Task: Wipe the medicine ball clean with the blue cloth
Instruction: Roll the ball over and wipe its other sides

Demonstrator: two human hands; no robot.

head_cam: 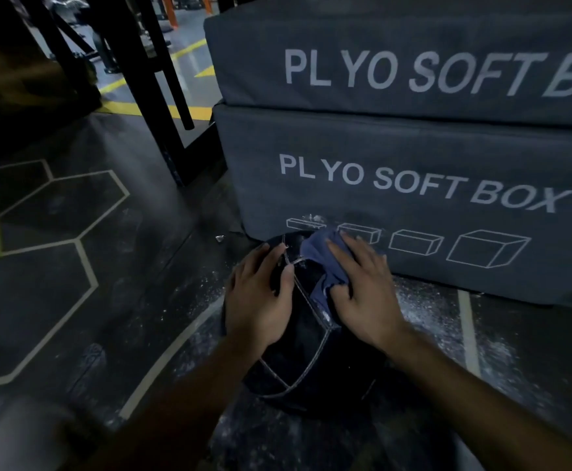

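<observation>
**Cloth high on the ball's far right**

While the left hand (pixel 257 300) lay flat, steadying the dark stitched medicine ball (pixel 306 341) on the floor, the right hand (pixel 362 294) pressed the crumpled blue cloth (pixel 318 256) open-fingered against its upper right; unwiped panels lay nearer, below.

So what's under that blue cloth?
The dark medicine ball. The blue cloth lies over its top right, pressed flat by the right hand. Any dirt beneath is hidden. The left hand steadies the ball.

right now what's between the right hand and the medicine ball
In the head view, the blue cloth lies between them: the right hand presses it flat onto the medicine ball. The left hand rests directly on the ball, nothing under it.
</observation>
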